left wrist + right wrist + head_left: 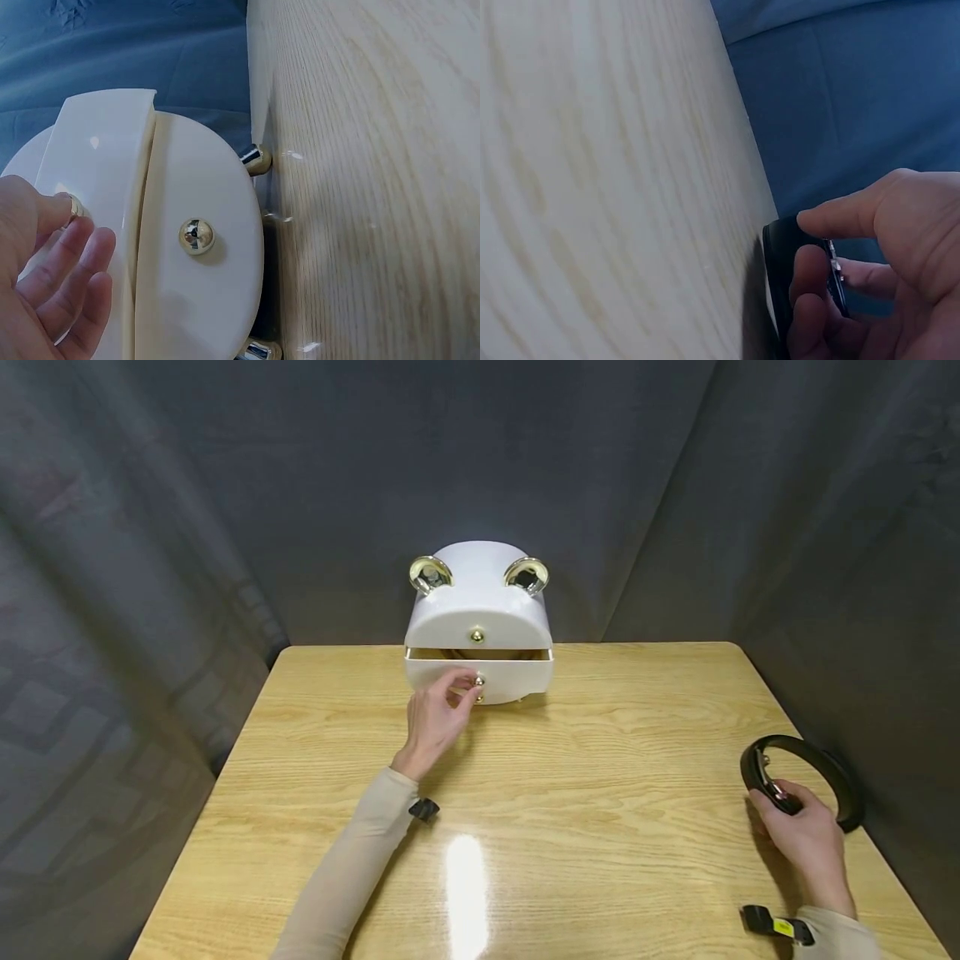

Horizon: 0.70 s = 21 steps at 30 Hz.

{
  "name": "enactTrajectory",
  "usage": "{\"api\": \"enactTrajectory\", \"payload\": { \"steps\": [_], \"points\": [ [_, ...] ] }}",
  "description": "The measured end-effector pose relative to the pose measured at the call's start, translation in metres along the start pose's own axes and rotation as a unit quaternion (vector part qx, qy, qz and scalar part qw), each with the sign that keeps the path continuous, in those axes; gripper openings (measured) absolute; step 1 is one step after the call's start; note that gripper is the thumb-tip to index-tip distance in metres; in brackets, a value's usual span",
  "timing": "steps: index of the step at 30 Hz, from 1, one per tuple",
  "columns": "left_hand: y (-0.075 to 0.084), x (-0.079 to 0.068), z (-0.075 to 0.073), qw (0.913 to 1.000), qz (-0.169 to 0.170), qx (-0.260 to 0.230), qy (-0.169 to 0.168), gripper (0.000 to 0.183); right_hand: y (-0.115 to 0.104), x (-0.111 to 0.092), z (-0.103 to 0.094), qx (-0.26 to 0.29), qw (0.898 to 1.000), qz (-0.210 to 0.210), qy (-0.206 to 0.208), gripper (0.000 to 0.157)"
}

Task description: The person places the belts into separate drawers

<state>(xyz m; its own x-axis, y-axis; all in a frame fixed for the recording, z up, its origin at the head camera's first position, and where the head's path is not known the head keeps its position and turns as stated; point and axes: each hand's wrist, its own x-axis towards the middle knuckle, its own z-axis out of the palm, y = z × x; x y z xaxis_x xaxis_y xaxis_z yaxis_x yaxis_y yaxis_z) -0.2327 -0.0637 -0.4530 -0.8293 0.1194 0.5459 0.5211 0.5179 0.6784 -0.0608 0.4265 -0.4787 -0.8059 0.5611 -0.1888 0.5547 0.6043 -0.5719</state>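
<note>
A small white rounded drawer box [482,581] stands at the far middle of the table, with two gold rings on top like ears. Its middle drawer [521,676] is pulled out a little, leaving a dark gap above the front panel. My left hand [435,720] pinches that drawer's gold knob [76,207] between thumb and fingers. A lower gold knob [197,236] shows beside it in the left wrist view. At the table's right edge, my right hand [812,839] grips a looped black belt [798,745], its metal buckle near the fingers.
The wooden table [600,793] has a bright light reflection near its front. Dark grey curtains [315,485] hang close behind it and on both sides. Short gold feet [257,160] support the box.
</note>
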Motion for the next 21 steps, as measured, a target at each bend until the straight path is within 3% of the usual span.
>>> {"api": "enactTrajectory", "payload": {
  "steps": [12, 21],
  "points": [
    [-0.001, 0.002, 0.001, 0.9999, 0.009, -0.006, 0.004, 0.02, 0.001, -0.002, 0.004, -0.01, 0.999, -0.026, 0.044, 0.061],
    [-0.003, 0.005, 0.001, 0.9998, 0.008, 0.0, 0.015, 0.021, -0.001, -0.006, 0.011, 0.002, 0.997, -0.069, 0.028, 0.06]
  ]
}}
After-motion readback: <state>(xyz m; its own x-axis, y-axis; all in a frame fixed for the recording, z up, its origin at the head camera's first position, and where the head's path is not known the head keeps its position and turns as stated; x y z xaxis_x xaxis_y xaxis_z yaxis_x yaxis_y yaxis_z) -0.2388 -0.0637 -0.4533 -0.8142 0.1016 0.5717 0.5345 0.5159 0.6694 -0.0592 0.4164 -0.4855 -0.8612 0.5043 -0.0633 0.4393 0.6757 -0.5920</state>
